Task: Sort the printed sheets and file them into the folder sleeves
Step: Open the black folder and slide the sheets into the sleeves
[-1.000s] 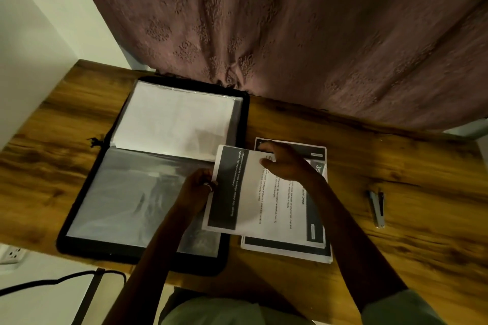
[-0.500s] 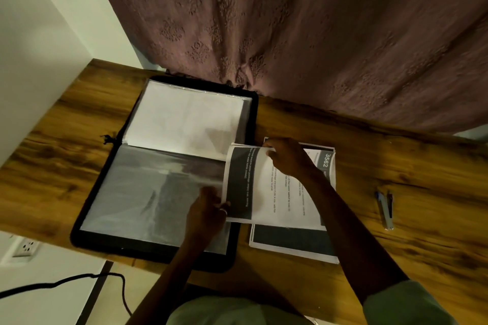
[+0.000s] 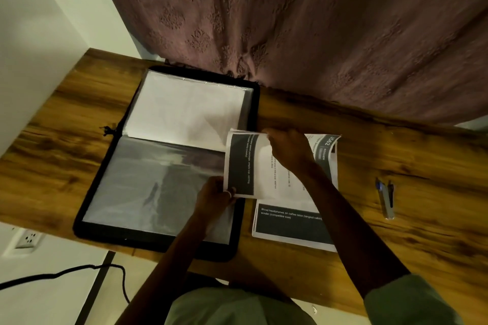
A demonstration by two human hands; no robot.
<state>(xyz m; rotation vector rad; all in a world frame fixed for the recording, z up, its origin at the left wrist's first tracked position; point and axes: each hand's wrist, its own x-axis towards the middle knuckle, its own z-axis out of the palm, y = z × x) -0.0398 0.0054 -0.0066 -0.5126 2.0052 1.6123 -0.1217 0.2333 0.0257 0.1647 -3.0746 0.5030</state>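
A black zip folder (image 3: 89, 192) lies open on the wooden table, with a sleeve holding white paper (image 3: 184, 111) on its far half and a clear grey sleeve (image 3: 148, 182) on its near half. I hold one printed sheet (image 3: 243, 166) with a dark band, raised over the folder's right edge. My left hand (image 3: 215, 198) pinches its near left corner. My right hand (image 3: 287, 152) grips its far edge. Beneath it lies a stack of printed sheets (image 3: 290, 224) on the table.
A stapler (image 3: 386, 199) lies on the table (image 3: 422, 166) to the right of the stack. A mauve curtain (image 3: 317, 34) hangs along the table's far edge. A white wall stands at the left, with a socket (image 3: 27, 239) and a black cable (image 3: 66, 272) below the table.
The held sheet has lifted off the stack and its far edge now curls up. My left hand slid down its left edge to the near corner. The camera moved closer.
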